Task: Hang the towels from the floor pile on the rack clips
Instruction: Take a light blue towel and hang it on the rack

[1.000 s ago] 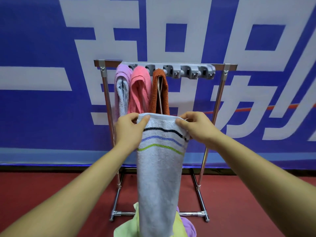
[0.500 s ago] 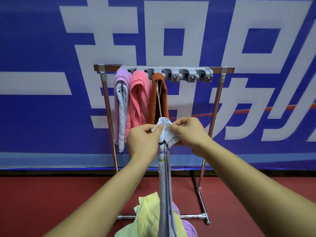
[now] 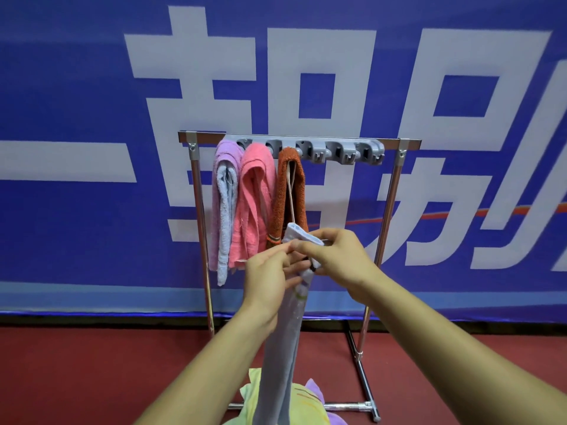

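Both hands, left [image 3: 270,277] and right [image 3: 334,259], held a grip clamped on a bunched grey towel [image 3: 285,338] before the rack [image 3: 395,179]. Purple [image 3: 224,191], pink [image 3: 254,197] and rust [image 3: 288,191] towels filled the leftmost clips [image 3: 346,151], and more towels lay piled on the floor [image 3: 92,378].

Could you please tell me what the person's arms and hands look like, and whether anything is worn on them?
Both forearms are bare as far as the frame shows: no sleeves, gloves, watch or bracelet can be seen. The left hand and right hand show no rings on the fingers that are in view. No markings show on either arm. The upper arms lie outside the picture, so any sleeve higher up cannot be seen.
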`<state>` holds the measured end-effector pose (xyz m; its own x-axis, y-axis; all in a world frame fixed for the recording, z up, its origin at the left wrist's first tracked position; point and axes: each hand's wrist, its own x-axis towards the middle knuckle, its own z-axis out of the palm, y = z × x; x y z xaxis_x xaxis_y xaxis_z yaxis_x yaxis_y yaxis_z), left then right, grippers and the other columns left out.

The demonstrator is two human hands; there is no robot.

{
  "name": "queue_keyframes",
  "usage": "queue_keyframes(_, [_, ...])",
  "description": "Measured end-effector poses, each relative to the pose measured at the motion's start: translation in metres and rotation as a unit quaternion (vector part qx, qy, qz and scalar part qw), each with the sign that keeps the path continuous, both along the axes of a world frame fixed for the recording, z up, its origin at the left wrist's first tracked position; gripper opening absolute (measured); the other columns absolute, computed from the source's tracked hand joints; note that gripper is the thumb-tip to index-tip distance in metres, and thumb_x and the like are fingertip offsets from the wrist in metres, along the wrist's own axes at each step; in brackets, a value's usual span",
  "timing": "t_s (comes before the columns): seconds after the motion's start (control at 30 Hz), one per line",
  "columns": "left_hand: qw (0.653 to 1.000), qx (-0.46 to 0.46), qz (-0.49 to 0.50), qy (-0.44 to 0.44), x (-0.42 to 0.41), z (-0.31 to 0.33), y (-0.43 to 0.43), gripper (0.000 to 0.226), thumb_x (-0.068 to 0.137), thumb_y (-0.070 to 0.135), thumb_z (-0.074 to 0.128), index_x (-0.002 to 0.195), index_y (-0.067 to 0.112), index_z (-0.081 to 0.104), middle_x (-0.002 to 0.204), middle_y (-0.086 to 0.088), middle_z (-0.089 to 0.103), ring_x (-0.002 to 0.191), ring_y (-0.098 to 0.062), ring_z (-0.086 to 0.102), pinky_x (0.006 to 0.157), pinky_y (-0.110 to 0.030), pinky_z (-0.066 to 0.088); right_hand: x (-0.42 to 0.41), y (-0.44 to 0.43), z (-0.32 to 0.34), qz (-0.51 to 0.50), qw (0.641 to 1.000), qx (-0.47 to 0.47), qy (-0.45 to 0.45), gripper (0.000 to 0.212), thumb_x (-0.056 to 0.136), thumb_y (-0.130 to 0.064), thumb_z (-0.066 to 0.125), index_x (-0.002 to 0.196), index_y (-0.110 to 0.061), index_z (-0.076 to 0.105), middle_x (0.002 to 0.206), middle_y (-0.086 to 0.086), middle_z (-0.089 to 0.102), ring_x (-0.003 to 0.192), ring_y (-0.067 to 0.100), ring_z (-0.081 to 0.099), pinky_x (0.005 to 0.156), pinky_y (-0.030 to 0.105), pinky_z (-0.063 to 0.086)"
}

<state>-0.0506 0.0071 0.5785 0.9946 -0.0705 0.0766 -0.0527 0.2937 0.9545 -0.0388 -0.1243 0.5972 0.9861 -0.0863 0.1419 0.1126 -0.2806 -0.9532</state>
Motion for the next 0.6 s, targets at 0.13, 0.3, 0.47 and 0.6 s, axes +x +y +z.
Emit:
queue_keyframes(0.13, [0.999, 0.044, -0.006, -0.017, 0.0, -0.006, 0.01, 0.039, 0.093, -0.008, 0.043, 0.109, 0.012, 0.072, 0.094, -0.002, 0.079, 0.085, -0.009, 0.075, 0.072, -0.021, 0.058, -0.001, 0.0, -0.002, -0.013, 1.0, 0.007, -0.017, 0.013, 0.093, -0.009, 0.064, 0.094, -0.014, 0.076, 0.079, 0.007, 0.071, 0.075, 0.016, 0.062, 0.072, 0.036, 0.054])
queue_keyframes(0.3, [0.977, 0.12, 0.151, -0.089, 0.007, -0.044, 0.031, 0.039, 0.089, -0.008, 0.058, 0.11, 0.023, 0.067, 0.099, 0.006, 0.073, 0.081, -0.001, 0.068, 0.073, -0.013, 0.052, -0.006, 0.006, 0.01, -0.02, 0.997, -0.049, -0.06, 0.014, 0.092, -0.008, 0.061, 0.091, -0.013, 0.074, 0.08, 0.003, 0.069, 0.072, 0.011, 0.059, 0.066, 0.029, 0.049])
queue_keyframes(0.47, [0.981, 0.168, 0.029, -0.094, 0.016, -0.089, 0.037, 0.041, 0.089, -0.008, 0.066, 0.116, 0.024, 0.065, 0.11, 0.009, 0.074, 0.105, -0.006, 0.068, 0.09, -0.015, 0.05, -0.008, 0.007, 0.028, -0.012, 0.993, -0.046, -0.108, 0.014, 0.091, -0.008, 0.06, 0.087, -0.013, 0.072, 0.074, 0.003, 0.064, 0.067, 0.012, 0.055, 0.061, 0.028, 0.044])
queue_keyframes(0.6, [0.985, 0.157, -0.037, -0.057, 0.017, -0.114, 0.032, 0.012, 0.094, 0.001, 0.065, 0.103, 0.006, 0.07, 0.101, -0.004, 0.078, 0.096, -0.009, 0.07, 0.085, -0.022, 0.052, -0.008, -0.004, 0.042, -0.031, 0.989, -0.039, -0.138, 0.019, 0.092, -0.01, 0.059, 0.082, -0.021, 0.069, 0.074, -0.004, 0.066, 0.068, 0.009, 0.059, 0.061, 0.025, 0.048])
